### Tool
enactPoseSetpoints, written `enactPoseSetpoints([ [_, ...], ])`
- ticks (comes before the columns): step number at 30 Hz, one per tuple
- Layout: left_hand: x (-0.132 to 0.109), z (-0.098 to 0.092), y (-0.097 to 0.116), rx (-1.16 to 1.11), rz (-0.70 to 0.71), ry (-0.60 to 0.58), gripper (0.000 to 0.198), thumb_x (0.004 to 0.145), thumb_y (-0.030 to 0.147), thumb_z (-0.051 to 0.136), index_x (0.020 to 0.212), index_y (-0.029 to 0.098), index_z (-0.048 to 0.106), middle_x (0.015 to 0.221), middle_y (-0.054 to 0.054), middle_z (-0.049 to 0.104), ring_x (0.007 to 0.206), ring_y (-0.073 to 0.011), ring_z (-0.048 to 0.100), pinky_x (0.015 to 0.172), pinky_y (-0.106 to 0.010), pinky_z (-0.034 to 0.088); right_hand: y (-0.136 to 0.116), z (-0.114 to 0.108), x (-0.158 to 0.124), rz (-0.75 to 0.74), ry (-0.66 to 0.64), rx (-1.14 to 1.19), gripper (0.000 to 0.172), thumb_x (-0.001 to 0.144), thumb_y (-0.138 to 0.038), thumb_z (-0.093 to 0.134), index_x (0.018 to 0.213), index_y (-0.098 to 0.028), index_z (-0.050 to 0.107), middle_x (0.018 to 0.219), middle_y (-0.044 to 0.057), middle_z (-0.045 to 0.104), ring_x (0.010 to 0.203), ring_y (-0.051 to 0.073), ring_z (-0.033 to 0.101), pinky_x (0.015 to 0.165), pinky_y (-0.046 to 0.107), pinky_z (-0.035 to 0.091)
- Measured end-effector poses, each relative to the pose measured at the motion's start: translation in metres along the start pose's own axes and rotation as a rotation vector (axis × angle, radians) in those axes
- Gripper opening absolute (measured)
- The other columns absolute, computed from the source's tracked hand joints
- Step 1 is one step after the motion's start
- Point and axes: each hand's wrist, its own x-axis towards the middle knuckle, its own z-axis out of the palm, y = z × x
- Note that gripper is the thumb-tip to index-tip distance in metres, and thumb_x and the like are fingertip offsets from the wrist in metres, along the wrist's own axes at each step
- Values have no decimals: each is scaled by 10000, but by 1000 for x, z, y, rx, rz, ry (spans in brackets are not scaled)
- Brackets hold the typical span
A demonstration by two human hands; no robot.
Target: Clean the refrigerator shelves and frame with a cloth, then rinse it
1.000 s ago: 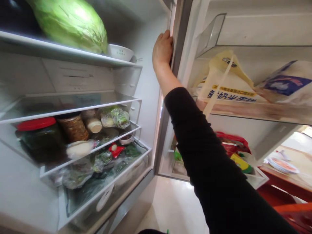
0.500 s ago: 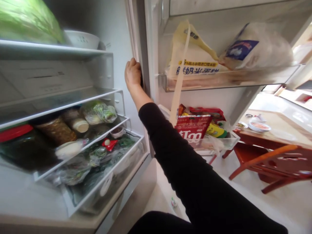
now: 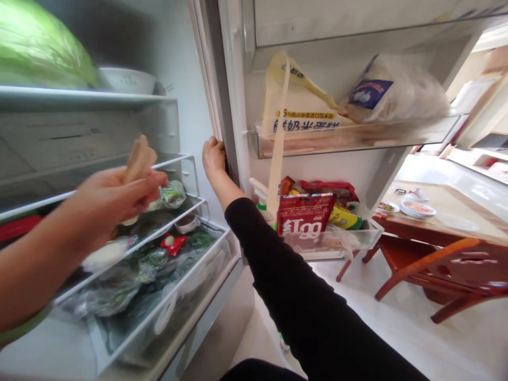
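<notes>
Nearest me, the left hand (image 3: 107,203), left of the frame, pinches a small tan piece (image 3: 139,159) between thumb and fingers, its end poking up. It's too blurred to tell cloth from paper or wood, but I'd guess it weighs next to nothing. If it's soft it will sag and bend, so I'd hold it low, right where the fingers have it, with a light squeeze.

A little beyond, near the middle of the frame, the right hand (image 3: 214,157) at the end of a black sleeve (image 3: 286,264) sits with bent knuckles against the fridge's grey edge (image 3: 222,95); I can't tell whether it grips that edge or has something tucked under the palm. That edge looks stiff, smooth and maybe slippery, best taken with curled fingers.

Farther in, a big cabbage (image 3: 39,47) fills the upper left, and a bench (image 3: 456,190) with dishes stands at far right
</notes>
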Motion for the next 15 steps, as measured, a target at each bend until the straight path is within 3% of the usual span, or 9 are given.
enactPoseSetpoints([
  [2, -5, 24, 6, -118, -90, -113, 149, 906, 260, 700, 855, 131, 644, 672, 36, 553, 477, -7, 398, 401, -77, 248, 1, 4, -4, -7, -21, 10, 467, 1031, -15, 247, 1331, -68, 601, 1322, 255, 559, 1078, 276, 592, 705, 283, 477],
  [5, -8, 43, 5, -205, -195, -228, 243, 948, 233, 619, 731, 135, 571, 587, 49, 462, 406, 3, 293, 347, -84, 173, 1, 10, -8, -5, -10, 6, 463, 1026, -13, 254, 1307, -79, 616, 1306, 251, 564, 1073, 278, 577, 701, 286, 465],
  [12, -5, 59, -7, -373, -360, -350, 252, 942, 136, 511, 691, 129, 526, 617, 24, 473, 396, -4, 265, 308, -88, 174, 3, 22, -17, -10, 31, -11, 509, 1012, 11, 212, 1245, -80, 655, 1206, 226, 602, 1006, 256, 572, 661, 267, 473],
  [15, -4, 63, -15, -414, -398, -375, 221, 953, 207, 553, 743, 141, 528, 653, 20, 483, 393, -2, 255, 305, -87, 167, 3, 23, -22, -18, 2, -4, 521, 1016, 20, 193, 1236, -76, 656, 1201, 221, 614, 1016, 244, 588, 661, 254, 498],
])
